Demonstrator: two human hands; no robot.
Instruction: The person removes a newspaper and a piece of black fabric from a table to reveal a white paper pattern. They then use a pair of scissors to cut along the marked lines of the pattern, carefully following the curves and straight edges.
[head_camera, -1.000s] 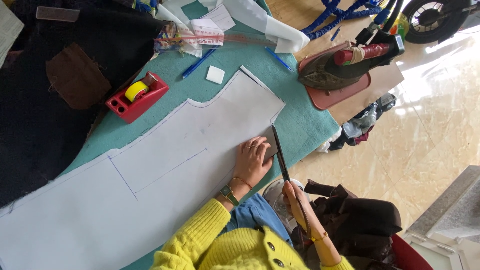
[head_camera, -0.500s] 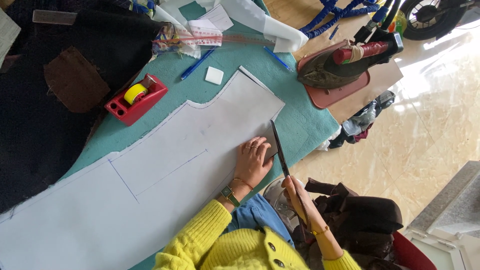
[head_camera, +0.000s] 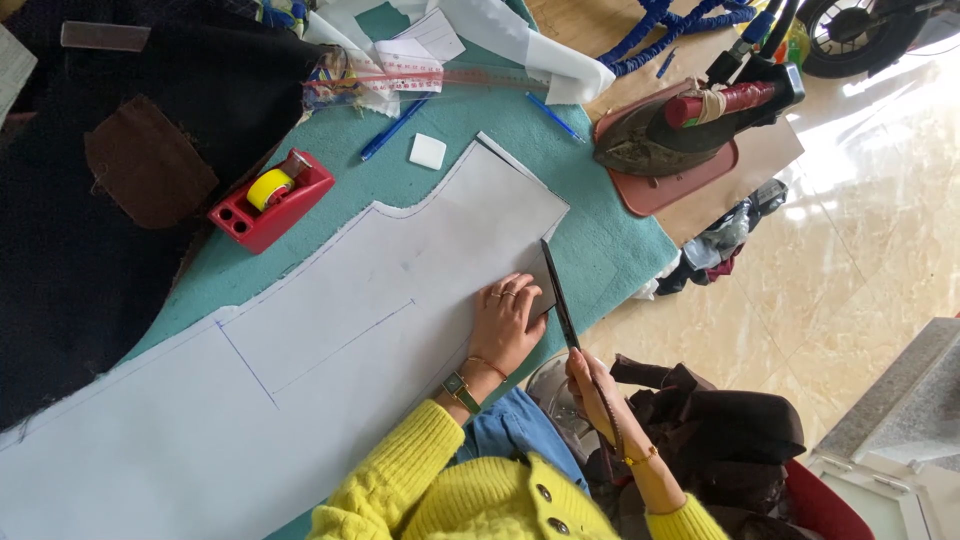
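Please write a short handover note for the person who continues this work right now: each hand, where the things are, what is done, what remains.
Left hand: flat on the grey pattern sheet, pressing near its right edge.
Right hand: holds the scissors, blades at that right edge.
The sheet lies on the teal table cover; red tape dispenser and iron sit beyond it.
Done: outline and pen lines drawn on the sheet.
Left: apparently the cut along the right edge.
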